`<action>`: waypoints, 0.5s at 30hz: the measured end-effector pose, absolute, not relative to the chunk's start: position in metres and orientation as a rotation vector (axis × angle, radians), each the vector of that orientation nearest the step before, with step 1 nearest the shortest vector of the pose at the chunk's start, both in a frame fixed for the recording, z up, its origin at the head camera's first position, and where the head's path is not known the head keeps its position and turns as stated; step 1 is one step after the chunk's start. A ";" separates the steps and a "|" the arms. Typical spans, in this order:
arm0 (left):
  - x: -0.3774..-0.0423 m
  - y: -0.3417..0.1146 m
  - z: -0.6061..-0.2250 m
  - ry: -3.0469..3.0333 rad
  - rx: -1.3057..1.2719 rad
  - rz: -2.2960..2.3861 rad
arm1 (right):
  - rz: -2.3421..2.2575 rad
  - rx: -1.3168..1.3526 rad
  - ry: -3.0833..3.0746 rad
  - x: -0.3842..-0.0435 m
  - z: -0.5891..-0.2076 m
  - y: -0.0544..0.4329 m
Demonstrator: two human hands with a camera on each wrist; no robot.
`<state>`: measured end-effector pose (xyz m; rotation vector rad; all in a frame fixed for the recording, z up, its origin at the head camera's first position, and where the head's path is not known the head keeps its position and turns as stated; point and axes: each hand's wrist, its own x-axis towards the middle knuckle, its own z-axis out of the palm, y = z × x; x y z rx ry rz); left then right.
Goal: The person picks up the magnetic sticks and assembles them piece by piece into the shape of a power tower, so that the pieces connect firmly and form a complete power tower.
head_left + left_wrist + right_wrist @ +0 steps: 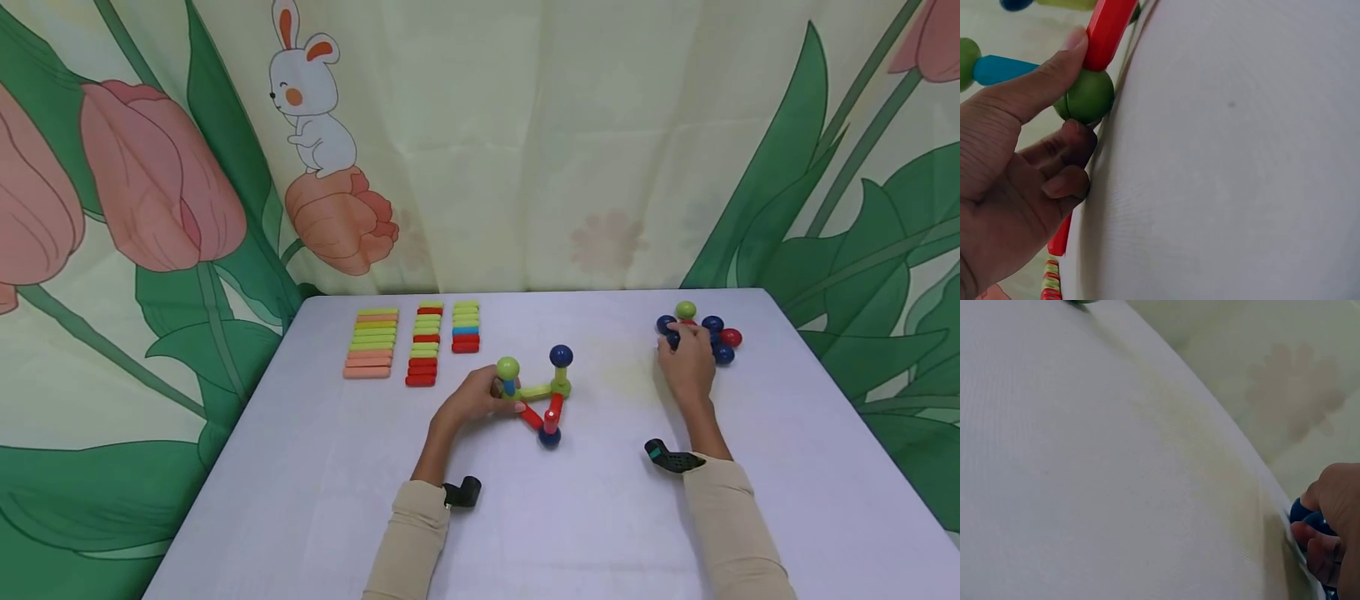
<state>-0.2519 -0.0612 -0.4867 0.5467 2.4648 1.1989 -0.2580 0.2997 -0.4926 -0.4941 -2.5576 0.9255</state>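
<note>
Pinching a green ball with the left hand, at a corner of the stick shape just right of it. Well to the right, pinching a blue ball with the right hand. Close by that hand, more balls in a bunch. Past the left hand, leftward, loose sticks in three lines.
</note>
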 end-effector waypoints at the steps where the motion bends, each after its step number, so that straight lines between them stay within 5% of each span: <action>1: -0.251 -0.061 -0.487 2.474 0.552 1.200 | 0.910 -0.495 -2.578 -0.257 -0.494 0.299; 15: -0.247 -0.058 -0.483 2.554 0.500 1.116 | 1.002 -0.342 -2.653 -0.251 -0.496 0.282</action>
